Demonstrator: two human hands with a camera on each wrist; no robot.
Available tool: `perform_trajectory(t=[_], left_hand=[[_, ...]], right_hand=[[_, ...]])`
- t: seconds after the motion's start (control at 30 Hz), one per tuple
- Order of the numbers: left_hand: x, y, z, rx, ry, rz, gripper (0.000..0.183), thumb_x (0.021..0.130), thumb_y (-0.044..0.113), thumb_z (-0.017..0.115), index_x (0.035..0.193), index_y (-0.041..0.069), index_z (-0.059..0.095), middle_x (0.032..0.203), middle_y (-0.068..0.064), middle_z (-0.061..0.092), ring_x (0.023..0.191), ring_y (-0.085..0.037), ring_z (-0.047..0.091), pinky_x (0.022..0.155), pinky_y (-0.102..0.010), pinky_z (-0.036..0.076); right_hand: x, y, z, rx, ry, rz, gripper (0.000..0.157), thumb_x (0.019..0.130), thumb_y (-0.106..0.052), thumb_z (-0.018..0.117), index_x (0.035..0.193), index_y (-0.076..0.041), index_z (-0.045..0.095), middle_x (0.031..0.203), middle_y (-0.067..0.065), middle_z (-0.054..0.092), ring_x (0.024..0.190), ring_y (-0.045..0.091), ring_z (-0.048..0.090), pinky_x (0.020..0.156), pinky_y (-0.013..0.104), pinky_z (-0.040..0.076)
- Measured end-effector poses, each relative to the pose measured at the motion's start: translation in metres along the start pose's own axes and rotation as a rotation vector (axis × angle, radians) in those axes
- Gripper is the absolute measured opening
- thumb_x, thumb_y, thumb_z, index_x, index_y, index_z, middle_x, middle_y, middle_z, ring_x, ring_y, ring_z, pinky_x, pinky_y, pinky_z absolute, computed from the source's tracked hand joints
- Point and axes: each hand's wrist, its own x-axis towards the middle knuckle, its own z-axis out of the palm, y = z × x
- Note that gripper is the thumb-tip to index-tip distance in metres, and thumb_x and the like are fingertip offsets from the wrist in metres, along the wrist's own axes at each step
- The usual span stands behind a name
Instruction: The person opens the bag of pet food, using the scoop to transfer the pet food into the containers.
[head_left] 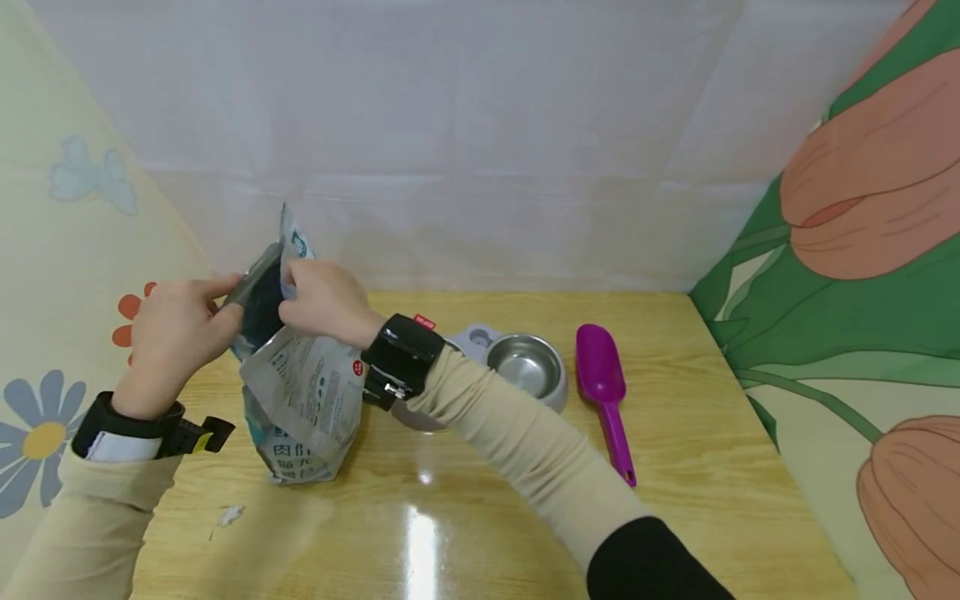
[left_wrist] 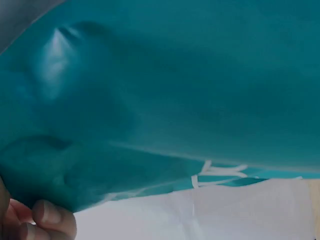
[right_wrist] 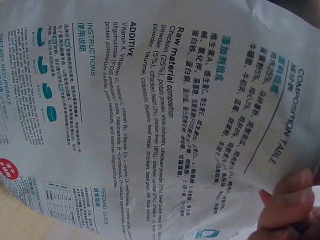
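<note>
A pet food bag (head_left: 307,400), white and teal with printed text, stands upright on the left of the table. Its top gapes, showing a dark inside. My left hand (head_left: 176,333) pinches the left edge of the opening between thumb and fingers. On the opposite edge, my right hand (head_left: 326,300) grips the bag's rim with curled fingers. In the left wrist view the bag's teal side (left_wrist: 175,100) fills most of the picture, fingertips at the lower left. The right wrist view shows the printed back panel (right_wrist: 125,125), with fingers (right_wrist: 290,200) at its edge.
Right of the bag is a grey double feeding bowl with a steel dish (head_left: 528,367), partly hidden by my right forearm. A purple scoop (head_left: 602,375) lies further right on the wooden table (head_left: 712,467). A white sheet (head_left: 525,150) hangs behind.
</note>
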Motion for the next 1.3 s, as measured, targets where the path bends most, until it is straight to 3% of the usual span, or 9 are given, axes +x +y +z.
perform_trajectory(t=[0.17,0.3,0.43,0.57,0.73,0.87,1.1,1.3], left_hand=[[0.000,-0.003,-0.002,-0.008,0.016,-0.022,0.039,0.081,0.003,0.041,0.114,-0.006,0.058,0.042,-0.002,0.033,0.033,-0.019,0.023,0.034,-0.028,0.017],[0.002,-0.004,-0.004,-0.048,-0.054,-0.032,0.039,0.085,0.008,0.043,0.119,-0.006,0.055,0.053,-0.010,0.049,0.037,-0.019,0.032,0.036,-0.030,0.023],[0.005,-0.003,-0.006,-0.055,-0.117,0.011,0.042,0.085,0.015,0.049,0.118,-0.011,0.053,0.066,-0.018,0.058,0.043,-0.020,0.042,0.039,-0.031,0.029],[0.014,0.000,-0.007,-0.031,-0.184,0.022,0.043,0.085,0.019,0.050,0.114,-0.013,0.051,0.071,-0.021,0.060,0.045,-0.021,0.047,0.040,-0.032,0.033],[0.025,0.002,-0.003,-0.024,-0.247,0.032,0.041,0.086,0.014,0.046,0.116,-0.012,0.047,0.052,-0.008,0.046,0.038,-0.019,0.037,0.038,-0.031,0.028],[0.027,0.001,0.000,-0.014,-0.243,0.017,0.040,0.085,0.012,0.044,0.117,-0.012,0.047,0.049,-0.005,0.038,0.038,-0.018,0.033,0.039,-0.030,0.027],[0.026,0.000,-0.001,0.003,-0.215,0.005,0.038,0.085,0.010,0.045,0.116,-0.010,0.050,0.058,-0.011,0.050,0.041,-0.019,0.036,0.040,-0.032,0.027],[0.023,-0.003,-0.004,0.008,-0.167,-0.015,0.039,0.084,0.009,0.043,0.117,-0.009,0.054,0.057,-0.011,0.048,0.038,-0.019,0.032,0.038,-0.030,0.023]], right_hand=[[0.000,0.006,-0.001,0.008,0.016,0.022,0.022,0.079,-0.016,0.061,0.069,-0.014,0.041,0.060,-0.004,0.032,0.049,0.008,0.033,0.045,0.018,0.023],[0.003,0.007,-0.002,0.005,0.001,0.010,0.027,0.081,-0.021,0.060,0.065,-0.014,0.039,0.056,-0.005,0.030,0.046,0.007,0.029,0.044,0.018,0.021],[0.010,0.000,-0.003,0.002,-0.051,-0.001,0.027,0.085,-0.022,0.056,0.066,-0.013,0.040,0.056,-0.004,0.031,0.046,0.008,0.029,0.045,0.019,0.021],[0.019,-0.004,-0.006,-0.014,-0.076,0.010,0.026,0.087,-0.021,0.054,0.065,-0.014,0.041,0.055,-0.004,0.035,0.045,0.008,0.035,0.044,0.019,0.026],[0.024,-0.008,-0.009,-0.021,-0.101,0.061,0.022,0.087,-0.018,0.053,0.066,-0.013,0.050,0.056,-0.002,0.050,0.046,0.011,0.051,0.045,0.022,0.039],[0.025,-0.012,-0.007,-0.040,-0.125,0.081,0.012,0.087,-0.018,0.053,0.076,-0.013,0.056,0.063,-0.001,0.057,0.048,0.012,0.053,0.044,0.022,0.040],[0.025,-0.010,-0.008,-0.152,-0.057,0.083,0.008,0.083,-0.020,0.060,0.087,-0.014,0.056,0.083,-0.004,0.055,0.069,0.010,0.051,0.054,0.022,0.037],[0.020,0.001,-0.013,-0.130,-0.052,0.043,0.011,0.082,-0.017,0.058,0.075,-0.013,0.050,0.074,-0.003,0.049,0.063,0.011,0.045,0.053,0.021,0.033]])
